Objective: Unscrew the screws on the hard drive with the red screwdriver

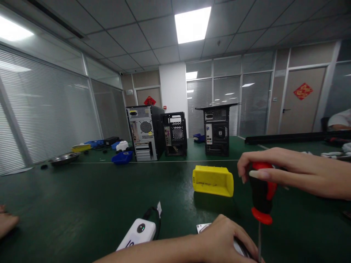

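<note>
Head view: the right hand (298,170) grips a red-and-black screwdriver with a slim metal shaft (261,197) by the upper part of its handle, thumb along its side, and the tool stands nearly upright over the green tabletop (170,182), its tip cut off by the bottom edge. Just beside the shaft, the left hand (223,239) lies with its fingers curled over a flat silver metal piece (203,227), mostly covered by that hand. Beyond them sits a yellow rectangular plastic bin (212,175), with a white rounded power bank (139,232) near the left forearm.
</note>
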Available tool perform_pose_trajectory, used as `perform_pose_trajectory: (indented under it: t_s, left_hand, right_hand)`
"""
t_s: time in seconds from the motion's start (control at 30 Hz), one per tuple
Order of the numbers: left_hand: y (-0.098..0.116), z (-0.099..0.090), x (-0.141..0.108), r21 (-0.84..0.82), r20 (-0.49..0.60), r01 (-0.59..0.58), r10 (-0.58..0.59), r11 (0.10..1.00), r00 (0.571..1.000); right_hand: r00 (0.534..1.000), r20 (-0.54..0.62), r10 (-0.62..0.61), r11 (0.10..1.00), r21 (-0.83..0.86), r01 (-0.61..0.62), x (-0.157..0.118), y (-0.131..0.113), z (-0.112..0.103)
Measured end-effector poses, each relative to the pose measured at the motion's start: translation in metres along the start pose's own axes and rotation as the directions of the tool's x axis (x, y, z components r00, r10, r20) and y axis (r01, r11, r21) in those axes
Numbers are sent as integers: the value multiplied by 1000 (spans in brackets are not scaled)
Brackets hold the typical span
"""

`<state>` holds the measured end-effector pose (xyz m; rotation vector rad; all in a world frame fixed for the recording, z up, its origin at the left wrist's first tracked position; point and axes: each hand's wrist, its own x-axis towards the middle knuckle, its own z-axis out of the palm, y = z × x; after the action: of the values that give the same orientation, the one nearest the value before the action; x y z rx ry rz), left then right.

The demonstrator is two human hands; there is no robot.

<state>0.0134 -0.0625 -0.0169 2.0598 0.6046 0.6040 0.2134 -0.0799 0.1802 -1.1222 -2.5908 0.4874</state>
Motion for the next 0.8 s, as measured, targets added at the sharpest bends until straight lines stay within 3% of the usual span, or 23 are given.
perform_pose_trajectory:
  t_s: [0.2,0.4,0.5,0.6,0.8]
  left_hand:
    - [9,-2,-1,-13,41,88,-87,996,995]
    - [-6,0,-1,-68,24,-82,83,994,996]
    - [-8,0,0,-72,41,-65,68,995,997]
    - [2,-1,-1,-128,45,-15,20,992,999]
    - [25,3,-4,-194,-60,38,-50,980,997]
  right_hand:
    - [999,-11,-45,998,-38,44,-2,7,-4]
    - [996,-91,-25,997,-70,18,-7,10,-6]
    - [997,-68,-48,996,-75,43,-6,2,-5]
    - [998,-42,-42,994,-104,38,-1,-5,-3]
    - [998,9,-64,995,-79,64,11,1,-1]
